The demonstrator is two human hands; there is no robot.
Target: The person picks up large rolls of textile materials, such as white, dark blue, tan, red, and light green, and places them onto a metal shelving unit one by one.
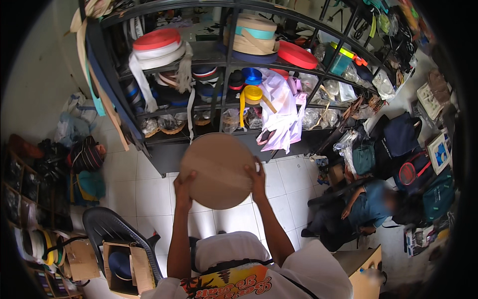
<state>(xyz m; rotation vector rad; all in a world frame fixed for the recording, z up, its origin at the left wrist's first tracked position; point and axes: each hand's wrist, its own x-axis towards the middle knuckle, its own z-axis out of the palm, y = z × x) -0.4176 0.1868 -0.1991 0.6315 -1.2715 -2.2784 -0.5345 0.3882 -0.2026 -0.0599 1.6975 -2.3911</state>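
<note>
Between both hands I carry a large flat brown disc (217, 172), which looks like a wound roll of webbing. My left hand (184, 188) grips its left edge, thumb over the upper face. On the right edge my right hand (256, 179) holds it the same way; the fingers under the disc are partly hidden. The disc is held above the tiled floor, before a black shelf rack (174, 152). On that rack lie a red and white stack of webbing rolls (158, 49), a beige stack (252, 37), a red roll (297, 54) and a yellow roll (251, 94).
Loose straps (102, 84) hang at the rack's left end. A black chair (102, 224) holding an open cardboard box (139, 269) stands at lower left. On the right, a person (366, 207) sits near hanging bags (401, 134). A pale purple plastic bag (281, 109) drapes off the shelf.
</note>
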